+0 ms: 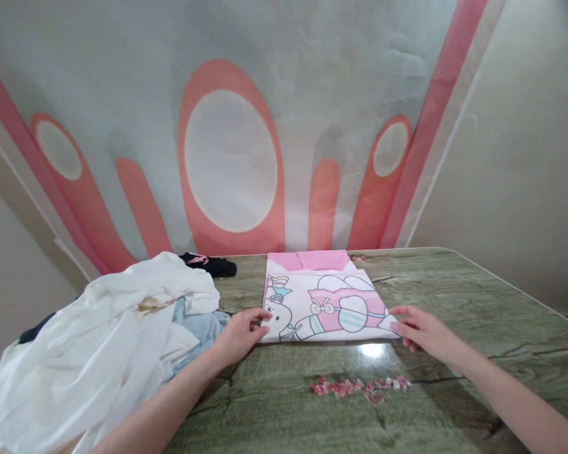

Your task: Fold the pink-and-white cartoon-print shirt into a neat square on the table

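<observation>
A folded white and pink cloth (pixel 331 309) with a cartoon print lies flat on the wood-patterned table. Its far end shows a plain pink band; whether it is a garment or a pillowcase cannot be told. At the near left corner, my left hand (pixel 243 334) has thumb and fingers closed on the cloth's edge. My right hand (pixel 426 333) pinches the near right corner, its lower fingers curled beneath. The cloth's near edge runs fairly straight between the two hands.
A large heap of white clothes (pixel 99 340) covers the table's left side, with a light blue garment (pixel 201 325) partly under it. Behind it lies a small black cloth (pixel 221 267). The table (pixel 492 302) meets a wall with a pink-patterned hanging (pixel 360 75).
</observation>
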Available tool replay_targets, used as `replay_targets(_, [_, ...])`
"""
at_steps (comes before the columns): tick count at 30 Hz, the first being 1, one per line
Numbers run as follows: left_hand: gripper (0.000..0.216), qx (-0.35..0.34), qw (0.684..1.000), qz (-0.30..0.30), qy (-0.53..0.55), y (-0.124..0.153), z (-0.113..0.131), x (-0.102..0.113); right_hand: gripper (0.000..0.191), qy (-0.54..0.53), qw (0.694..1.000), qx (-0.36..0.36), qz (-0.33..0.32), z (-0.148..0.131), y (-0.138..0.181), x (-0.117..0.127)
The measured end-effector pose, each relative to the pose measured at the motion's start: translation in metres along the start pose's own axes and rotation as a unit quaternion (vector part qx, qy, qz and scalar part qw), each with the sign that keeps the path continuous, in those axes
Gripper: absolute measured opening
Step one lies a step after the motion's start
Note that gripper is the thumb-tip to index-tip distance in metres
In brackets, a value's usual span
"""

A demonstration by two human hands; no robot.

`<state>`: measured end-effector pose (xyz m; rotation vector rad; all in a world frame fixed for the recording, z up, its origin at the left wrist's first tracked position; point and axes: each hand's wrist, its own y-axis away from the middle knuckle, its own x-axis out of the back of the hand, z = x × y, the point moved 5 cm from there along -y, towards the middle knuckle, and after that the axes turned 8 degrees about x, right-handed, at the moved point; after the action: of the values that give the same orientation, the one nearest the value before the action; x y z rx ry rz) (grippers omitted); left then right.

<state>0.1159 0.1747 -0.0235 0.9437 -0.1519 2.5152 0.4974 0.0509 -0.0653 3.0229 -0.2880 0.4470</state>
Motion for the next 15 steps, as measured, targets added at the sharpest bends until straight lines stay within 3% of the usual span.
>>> replay_targets(8, [0.027,-0.040,0.995,0.030,-0.089,0.008,0.010,-0.002,0.038,0.083,0.996,0.026,0.011,0.008,-0.001,0.000])
replay_targets(15, [0.027,-0.013,0.995,0.022,-0.101,0.009,0.008,-0.003,0.031,0.195,0.976,0.089,0.027,0.009,-0.003,0.009])
